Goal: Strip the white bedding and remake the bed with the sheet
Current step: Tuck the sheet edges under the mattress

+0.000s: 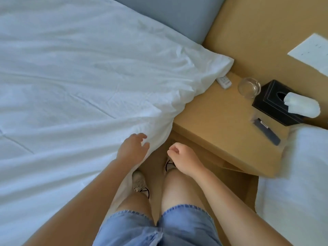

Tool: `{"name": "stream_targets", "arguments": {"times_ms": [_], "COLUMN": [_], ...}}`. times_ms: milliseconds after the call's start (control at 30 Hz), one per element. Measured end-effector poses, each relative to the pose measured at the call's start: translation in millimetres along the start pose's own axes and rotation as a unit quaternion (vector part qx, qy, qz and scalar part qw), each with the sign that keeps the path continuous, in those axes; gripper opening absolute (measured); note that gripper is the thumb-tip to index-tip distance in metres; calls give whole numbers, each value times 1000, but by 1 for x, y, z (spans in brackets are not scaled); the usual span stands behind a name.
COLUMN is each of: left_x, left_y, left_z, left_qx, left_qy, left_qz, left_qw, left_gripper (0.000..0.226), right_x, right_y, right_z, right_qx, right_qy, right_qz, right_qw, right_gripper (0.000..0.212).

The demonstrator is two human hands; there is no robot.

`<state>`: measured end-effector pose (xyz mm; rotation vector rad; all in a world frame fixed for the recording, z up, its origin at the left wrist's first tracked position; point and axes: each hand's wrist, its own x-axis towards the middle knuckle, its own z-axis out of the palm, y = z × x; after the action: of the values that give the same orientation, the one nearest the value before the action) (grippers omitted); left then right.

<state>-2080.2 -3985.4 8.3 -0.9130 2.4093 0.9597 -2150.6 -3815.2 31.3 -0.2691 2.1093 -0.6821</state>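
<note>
Hovering with open, empty left grip (134, 148) right by hanging edge of white sheet (71, 77), spread over bed on frame's left, likely to pull it. Holding nothing in loosely curled right grip (182, 155).

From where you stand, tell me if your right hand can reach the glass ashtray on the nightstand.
Probably yes: the right hand holds nothing, and only bare nightstand lies between it and the glass ashtray.
</note>
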Motion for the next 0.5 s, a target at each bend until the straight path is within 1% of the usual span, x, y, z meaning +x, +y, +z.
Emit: {"name": "stream_targets", "arguments": {"times_ms": [67, 133, 200, 267, 300, 333, 400, 467, 500], "left_x": [50, 93, 129, 157, 168, 177, 192, 200, 201], "left_y": [24, 44, 59, 65, 65, 65, 63, 63, 65], "left_z": [-1, 3, 12, 18, 22, 24, 24, 17, 10], "left_qx": [28, 62, 96, 128, 145, 162, 181, 142, 110], "left_qy": [38, 53, 51, 36, 23, 10, -9, -21, -24], "left_qz": [0, 4, 31, 60, 75, 88, 111, 125, 132], "left_qw": [999, 997, 994, 989, 986, 983, 977, 982, 985], "left_gripper": [42, 48, 51, 47, 41, 34, 27, 24, 22], "right_x": [54, 105, 147, 179, 193, 204, 224, 236, 239], "right_y": [-3, -6, -8, -13, -15, -17, -20, -20, -20], "right_z": [-20, -37, -49, -57, -58, -58, -57, -59, -61], "right_qx": [40, 83, 118, 136, 157, 190, 266, 308, 310], "right_qy": [18, 34, 59, 82, 95, 109, 135, 164, 175], "right_qz": [14, 31, 51, 75, 95, 119, 179, 211, 207], "right_qw": [999, 995, 990, 984, 978, 969, 938, 913, 911], "right_gripper": [23, 22, 29, 19, 17, 22, 29, 31, 34]}}
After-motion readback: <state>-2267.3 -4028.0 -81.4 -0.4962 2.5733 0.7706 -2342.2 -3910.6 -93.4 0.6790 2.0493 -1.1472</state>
